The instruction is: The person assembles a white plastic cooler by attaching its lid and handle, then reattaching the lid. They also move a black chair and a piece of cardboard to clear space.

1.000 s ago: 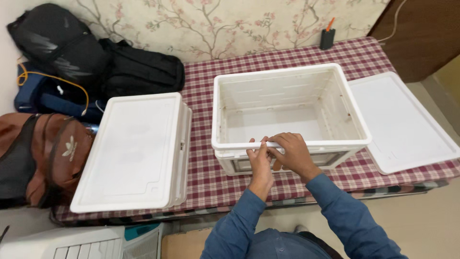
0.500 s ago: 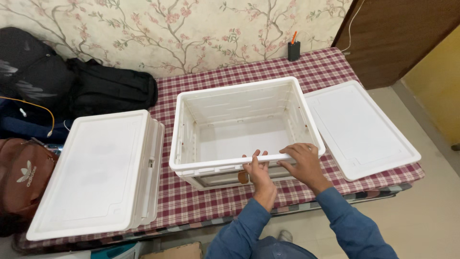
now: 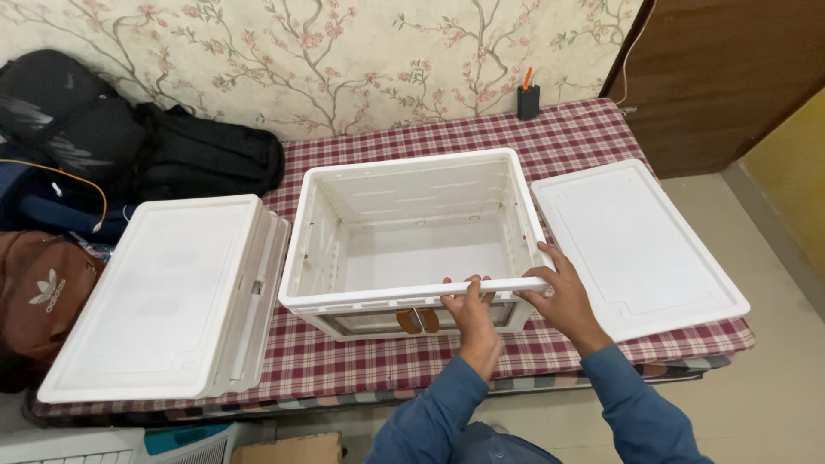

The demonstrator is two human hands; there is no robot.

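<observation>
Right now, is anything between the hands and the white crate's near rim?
Nothing visible. The left hand and right hand already rest on the near rim of the open white crate, fingers hooked over it.

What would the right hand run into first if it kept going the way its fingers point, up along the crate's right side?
The right hand grips the near right corner of the open white crate. Straight on, its fingers would likely slide along the crate's right wall, the loose white lid just beside; depth is unclear.
</observation>
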